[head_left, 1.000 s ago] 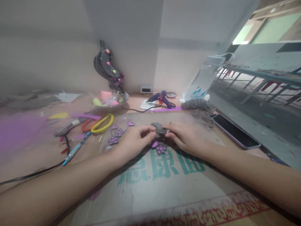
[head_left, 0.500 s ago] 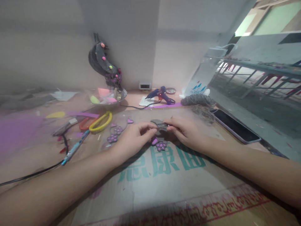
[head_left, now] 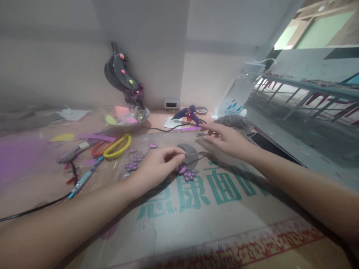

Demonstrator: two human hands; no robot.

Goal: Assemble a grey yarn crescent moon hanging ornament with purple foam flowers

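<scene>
My left hand (head_left: 165, 164) pinches the left edge of a grey felt disc (head_left: 191, 153) above the cardboard. A thin dark strand runs rightward from the disc. Just below it lies a grey piece with a purple paw print (head_left: 189, 175), and more purple-and-grey paw pieces (head_left: 134, 161) lie left of my fingers. My right hand (head_left: 224, 140) is apart from the disc, in front of the glue gun, its index finger stretched out. A thin grey thing (head_left: 201, 134) shows at its fingertips, seemingly held; blur hides what it is.
A blue glue gun (head_left: 186, 113) rests on a white pad behind the cardboard (head_left: 174, 235). Yellow-handled scissors (head_left: 117, 145), a blue pen (head_left: 85, 178) and a bowl of scraps (head_left: 123, 125) are at left. Grey yarn (head_left: 232, 121) and a phone (head_left: 273, 149) are at right.
My right hand has come away from the disc, moving right and back toward the glue gun. The disc now shows more of its round face; my left hand still pinches it.
</scene>
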